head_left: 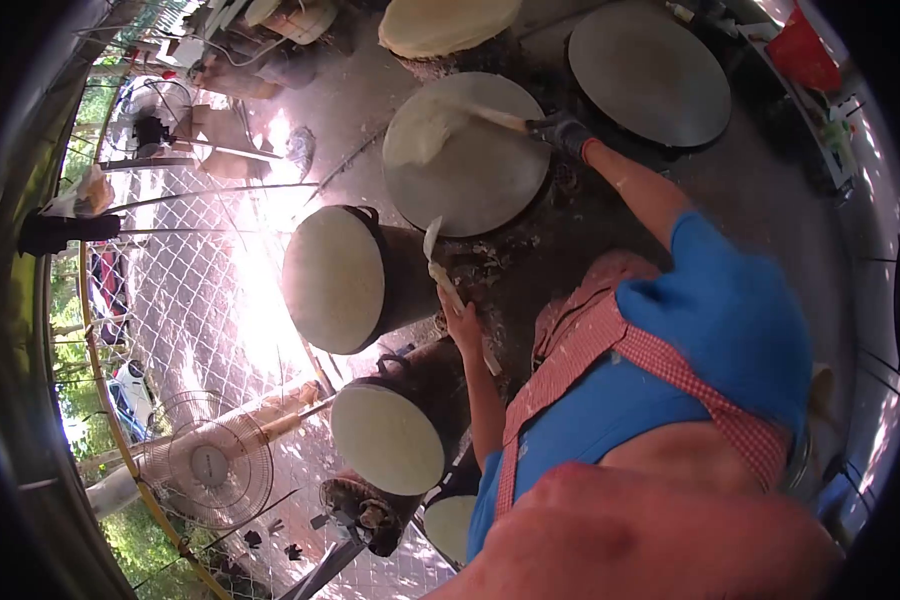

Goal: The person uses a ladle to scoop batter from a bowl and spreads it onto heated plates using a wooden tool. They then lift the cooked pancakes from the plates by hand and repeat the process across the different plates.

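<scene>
My right hand (pixel 562 132), in a dark glove, grips the wooden handle of a batter spreader (pixel 500 117). The spreader's far end lies in pale batter (pixel 420 135) on the left part of a round griddle (pixel 480 185). Bare and closed, my left hand (pixel 460 322) holds a wooden spatula (pixel 442 275) near the griddle's lower edge. Its upper end is coated with pale batter, and its handle sticks out below the fingers. Left of that hand stands a dark bucket with a pale, batter-coloured round top (pixel 333 280).
A second griddle (pixel 650 75) is at upper right; another (pixel 445 25) at the top carries a pale layer. More pale-topped buckets (pixel 388 440) stand at lower left. A fan (pixel 208 465) and wire fence (pixel 170 270) line the left side. A red container (pixel 802 55) sits upper right.
</scene>
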The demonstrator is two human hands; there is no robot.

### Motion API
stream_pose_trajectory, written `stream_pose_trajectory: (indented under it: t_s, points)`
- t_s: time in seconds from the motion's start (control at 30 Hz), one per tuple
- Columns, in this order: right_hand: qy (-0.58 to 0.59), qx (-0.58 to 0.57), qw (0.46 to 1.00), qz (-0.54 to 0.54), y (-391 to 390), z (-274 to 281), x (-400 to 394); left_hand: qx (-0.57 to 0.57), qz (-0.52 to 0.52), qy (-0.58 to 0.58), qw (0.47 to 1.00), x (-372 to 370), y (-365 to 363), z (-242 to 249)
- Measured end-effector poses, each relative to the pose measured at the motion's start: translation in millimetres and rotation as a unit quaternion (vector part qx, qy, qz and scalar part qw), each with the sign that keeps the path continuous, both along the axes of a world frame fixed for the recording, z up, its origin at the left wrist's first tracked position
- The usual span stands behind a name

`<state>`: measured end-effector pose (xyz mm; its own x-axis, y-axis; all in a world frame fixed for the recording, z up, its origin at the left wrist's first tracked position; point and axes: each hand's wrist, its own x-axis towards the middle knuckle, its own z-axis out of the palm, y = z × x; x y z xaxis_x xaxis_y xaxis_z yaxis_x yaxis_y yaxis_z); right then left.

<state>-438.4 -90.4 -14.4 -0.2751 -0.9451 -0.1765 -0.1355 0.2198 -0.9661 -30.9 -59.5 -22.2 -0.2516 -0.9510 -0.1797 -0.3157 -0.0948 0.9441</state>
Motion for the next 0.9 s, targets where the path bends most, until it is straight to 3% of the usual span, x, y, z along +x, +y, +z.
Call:
stream_pose_trajectory:
  t_s: [0.1,0.2,0.23,0.3,0.33,0.37,0.4,0.47,0.5,0.53,0.57,0.6,0.63,0.67,0.7,0.73,0.9]
  points:
    - [0.134,-0.004,0.99,-0.042,2.4,-27.6,42.4,0.052,0.028,-0.016,0.998,-9.8,11.5,28.8]
    - [0.231,-0.019,0.971,-0.059,-6.0,-36.8,24.1,0.009,0.023,-0.092,0.995,-1.2,6.5,-4.0]
    - [0.092,-0.061,0.994,0.018,7.2,-38.4,-6.5,0.004,0.031,-0.094,0.995,-5.8,12.0,1.1]
    - [-0.056,-0.113,0.987,0.103,-19.6,-33.6,-41.8,-0.072,0.035,-0.094,0.992,-17.4,16.5,15.0]
    - [-0.136,0.021,0.99,0.003,-35.9,-19.8,-57.9,-0.079,0.042,-0.096,0.991,-24.3,13.2,21.5]
    - [-0.213,0.161,0.959,-0.097,-42.7,-15.3,-63.9,-0.017,0.062,-0.096,0.993,-27.3,16.2,26.4]
    - [-0.214,0.164,0.959,-0.091,-47.4,-19.3,-61.3,0.047,0.083,-0.093,0.991,-31.5,20.3,28.3]
    - [-0.079,0.095,0.99,0.069,-53.3,-29.7,-43.4,0.009,0.089,-0.122,0.988,-32.3,23.1,19.7]
    - [-0.021,0.131,0.987,0.087,-42.2,-10.9,-34.7,-0.03,0.092,-0.147,0.985,-32.9,26.8,13.1]
    - [-0.017,0.134,0.986,0.095,-38.8,-27.0,-52.9,-0.026,0.1,-0.144,0.984,-30.1,37.9,6.7]
    - [0.087,-0.036,0.967,0.237,-31.7,-55.4,-81.2,0.009,0.135,-0.097,0.986,-24.0,52.2,1.4]
    - [0.184,-0.212,0.888,0.364,-39.6,-68.0,-98.7,0.02,0.157,-0.072,0.985,-26.2,58.7,5.3]
    - [0.184,-0.221,0.883,0.372,-60.9,-42.9,-103.2,0.03,0.18,-0.047,0.982,-28.8,65.3,9.9]
    - [0.169,0.01,0.942,0.289,-76.8,4.7,-105.0,0.076,0.207,-0.015,0.975,-40.4,77.9,32.9]
    - [0.142,0.248,0.94,0.189,-82.0,26.8,-102.7,0.127,0.231,0.014,0.964,-46.1,89.2,49.1]
    - [0.138,0.252,0.937,0.198,-80.4,19.5,-99.0,0.132,0.238,0.009,0.962,-48.6,95.4,53.5]
    - [0.164,0.003,0.931,0.327,-65.9,-35.4,-86.5,0.167,0.296,0.012,0.941,-49.6,112.7,39.1]
